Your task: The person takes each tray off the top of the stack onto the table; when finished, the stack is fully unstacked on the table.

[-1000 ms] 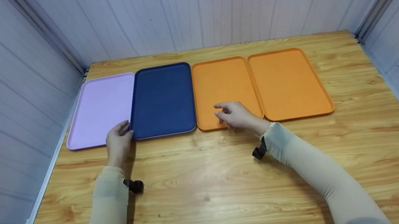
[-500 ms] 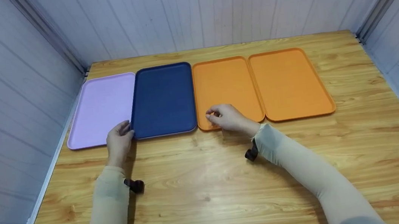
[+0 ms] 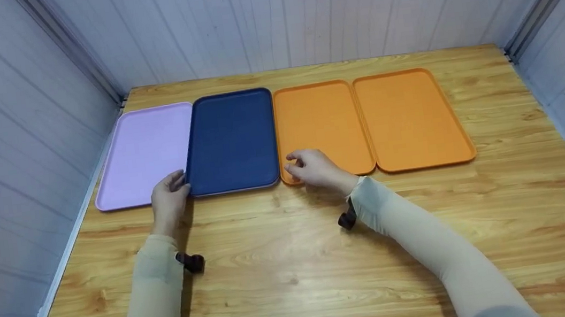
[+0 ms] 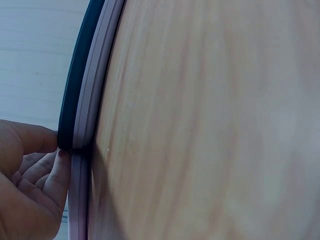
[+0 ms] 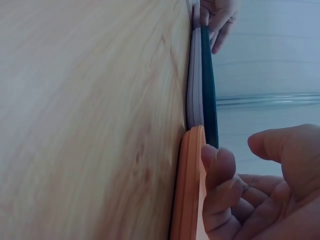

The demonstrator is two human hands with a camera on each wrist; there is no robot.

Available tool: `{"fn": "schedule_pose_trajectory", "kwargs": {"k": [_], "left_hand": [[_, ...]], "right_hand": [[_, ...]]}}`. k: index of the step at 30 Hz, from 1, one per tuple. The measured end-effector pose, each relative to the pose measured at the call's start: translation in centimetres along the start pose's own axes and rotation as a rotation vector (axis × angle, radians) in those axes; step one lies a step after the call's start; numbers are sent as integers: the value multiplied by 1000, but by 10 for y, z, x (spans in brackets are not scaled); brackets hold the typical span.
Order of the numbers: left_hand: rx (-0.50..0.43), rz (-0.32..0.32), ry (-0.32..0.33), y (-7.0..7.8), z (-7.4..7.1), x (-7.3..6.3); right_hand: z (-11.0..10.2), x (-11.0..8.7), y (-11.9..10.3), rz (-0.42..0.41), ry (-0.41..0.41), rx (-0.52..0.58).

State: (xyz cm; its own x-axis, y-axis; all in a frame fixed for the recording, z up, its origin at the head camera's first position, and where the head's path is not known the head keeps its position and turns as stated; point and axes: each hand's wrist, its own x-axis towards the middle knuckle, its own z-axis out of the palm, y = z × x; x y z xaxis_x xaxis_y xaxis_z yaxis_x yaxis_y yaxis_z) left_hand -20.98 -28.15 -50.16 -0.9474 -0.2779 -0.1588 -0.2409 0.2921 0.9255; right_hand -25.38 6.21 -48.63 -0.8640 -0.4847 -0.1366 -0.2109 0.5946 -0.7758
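Observation:
My left hand (image 3: 168, 202) is at the near left corner of a navy tray (image 3: 232, 140), where it overlaps the edge of a lilac tray (image 3: 147, 151). In the left wrist view, the thumb and a fingertip touch the navy tray's corner; no firm grip shows. Beneath the navy tray, lilac tray rims (image 4: 92, 90) show. My right hand (image 3: 316, 169) hovers over the near left part of an orange tray (image 3: 315, 117), its fingers loosely bent and holding nothing. The right wrist view shows a gap between thumb and fingers.
A second orange tray (image 3: 412, 115) lies at the right end of the row, edge to edge with the first. All the trays lie flat on a wooden table (image 3: 285, 266). Pale panel walls (image 3: 270, 14) stand behind and at both sides.
My right hand has moved left across the first orange tray, toward the navy tray. The left hand stays at the navy tray's corner, and the trays keep their places.

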Motion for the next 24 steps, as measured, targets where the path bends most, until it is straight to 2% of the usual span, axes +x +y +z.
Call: {"fn": "schedule_pose_trajectory", "kwargs": {"k": [4,12,19,24], "left_hand": [[16,4,-2,0,0,0],[-1,18,4,0,0,-1],[-9,-5,-3,1,0,-1],[-8,-9,-7,1,0,0]], "right_hand": [[2,2,-1,16,-21,38],[6,5,-1,16,-18,44],[11,6,-4,42,-4,87],[15,11,-5,12,24,31]]}}
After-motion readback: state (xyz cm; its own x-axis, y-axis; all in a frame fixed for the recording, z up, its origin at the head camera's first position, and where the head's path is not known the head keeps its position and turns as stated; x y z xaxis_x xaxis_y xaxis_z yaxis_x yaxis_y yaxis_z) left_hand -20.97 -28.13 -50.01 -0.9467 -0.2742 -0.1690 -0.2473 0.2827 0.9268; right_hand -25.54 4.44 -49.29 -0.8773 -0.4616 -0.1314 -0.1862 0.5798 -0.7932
